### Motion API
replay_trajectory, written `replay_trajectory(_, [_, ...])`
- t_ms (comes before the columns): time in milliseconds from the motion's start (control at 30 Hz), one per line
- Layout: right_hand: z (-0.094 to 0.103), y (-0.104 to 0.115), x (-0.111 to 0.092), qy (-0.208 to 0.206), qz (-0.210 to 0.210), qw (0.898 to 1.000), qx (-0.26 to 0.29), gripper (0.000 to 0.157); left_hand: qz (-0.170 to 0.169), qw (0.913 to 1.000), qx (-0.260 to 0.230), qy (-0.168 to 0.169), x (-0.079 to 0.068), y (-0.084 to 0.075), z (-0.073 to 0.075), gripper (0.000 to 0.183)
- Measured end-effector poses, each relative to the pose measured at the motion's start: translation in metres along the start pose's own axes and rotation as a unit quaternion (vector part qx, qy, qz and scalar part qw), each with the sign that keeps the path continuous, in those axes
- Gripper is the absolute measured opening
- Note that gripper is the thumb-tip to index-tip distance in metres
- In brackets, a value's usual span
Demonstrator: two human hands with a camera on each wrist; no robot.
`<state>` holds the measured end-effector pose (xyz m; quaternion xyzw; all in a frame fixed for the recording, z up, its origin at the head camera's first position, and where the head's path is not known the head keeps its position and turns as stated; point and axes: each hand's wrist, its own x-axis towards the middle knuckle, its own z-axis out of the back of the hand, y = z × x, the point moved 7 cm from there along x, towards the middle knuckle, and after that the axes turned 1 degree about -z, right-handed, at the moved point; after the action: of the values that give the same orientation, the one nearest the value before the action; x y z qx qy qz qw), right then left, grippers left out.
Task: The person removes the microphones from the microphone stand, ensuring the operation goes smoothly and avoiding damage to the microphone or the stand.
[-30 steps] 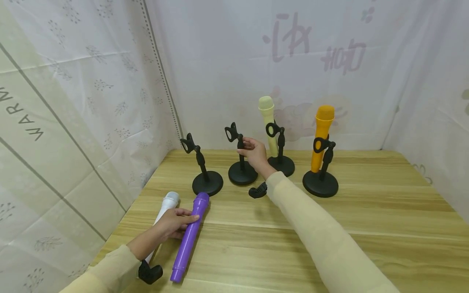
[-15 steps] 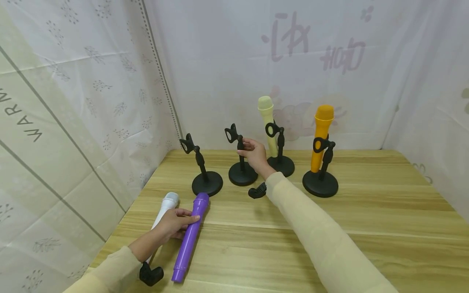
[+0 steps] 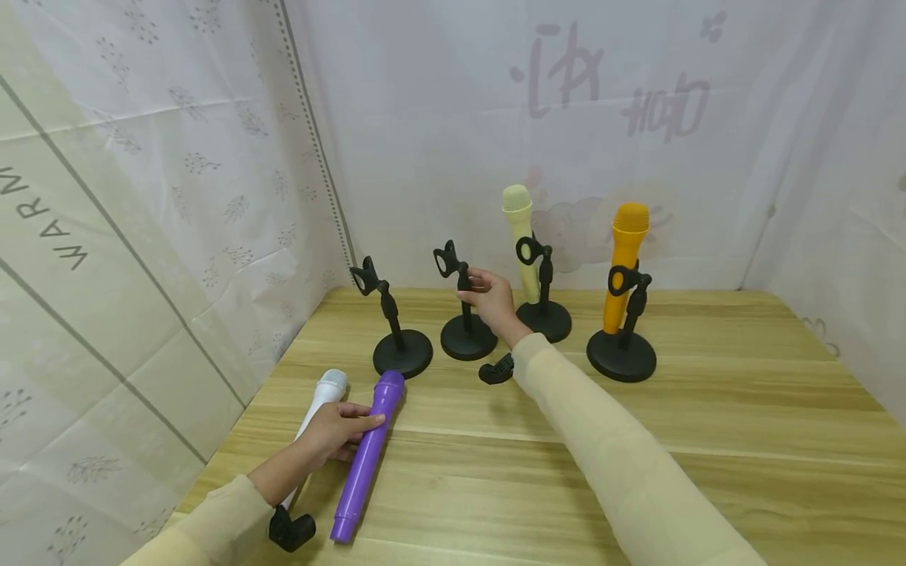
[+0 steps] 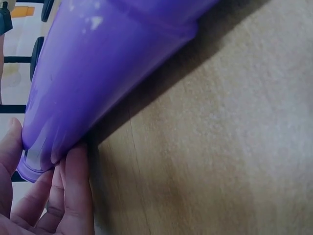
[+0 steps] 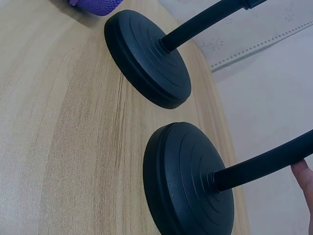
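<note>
Purple microphone [image 3: 362,479] was on or just above the wooden tabletop [image 3: 495,495], beside the white microphone [image 3: 329,385] | our left hand [image 3: 334,432] pinched it below its head, presumably for control | our right hand [image 3: 493,299] pinched the second-from-left microphone stand [image 3: 469,341] by its post, presumably steadying it.

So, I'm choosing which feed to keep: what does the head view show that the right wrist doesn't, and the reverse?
Only head: the left hand, the white microphone, and the yellow microphone and orange microphone on their stands.
Only right wrist: ring grooves atop the other bases.
Both: the purple microphone, just its tip in the wrist view; the right hand, touching a stand; the tabletop.
</note>
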<state>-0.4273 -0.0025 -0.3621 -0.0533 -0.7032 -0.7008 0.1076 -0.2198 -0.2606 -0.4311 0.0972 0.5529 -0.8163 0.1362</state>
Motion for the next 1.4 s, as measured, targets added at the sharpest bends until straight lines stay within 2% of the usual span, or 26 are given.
replay_trajectory(933, [0.002,0.003,-0.003,0.025,0.004,1.0,-0.016,0.049,0.005,1.0,0.008,-0.002,0.0,0.001,0.001,0.051])
replay_trajectory(1400, [0.01,-0.001,-0.006,0.045,0.009,0.999,0.018,0.049,0.013,0.9999,0.006,0.0,-0.001,0.0,0.002,0.052])
